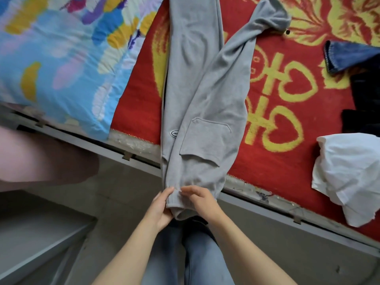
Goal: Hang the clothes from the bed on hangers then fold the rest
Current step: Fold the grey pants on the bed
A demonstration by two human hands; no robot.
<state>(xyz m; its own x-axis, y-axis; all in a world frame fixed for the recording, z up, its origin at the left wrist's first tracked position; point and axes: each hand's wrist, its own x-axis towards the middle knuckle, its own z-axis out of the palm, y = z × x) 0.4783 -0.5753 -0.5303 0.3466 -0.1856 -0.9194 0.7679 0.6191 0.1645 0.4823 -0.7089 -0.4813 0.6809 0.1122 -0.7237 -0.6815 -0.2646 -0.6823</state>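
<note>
Grey sweatpants (197, 95) lie lengthwise across the red and yellow blanket (287, 153) on the bed, one leg angled off to the upper right. Their cuffed ends hang over the bed's near edge. My left hand (160, 208) grips the cuff from the left side. My right hand (202, 199) pinches the same cuff from the right. A cargo pocket and a small oval label show on the lower leg.
A white garment (347, 177) sits crumpled at the bed's right edge. Dark clothes (364, 103) and a blue denim piece (347, 56) lie further back on the right. A bright patterned pillow (61, 58) fills the left. A grey shelf (39, 243) stands at lower left.
</note>
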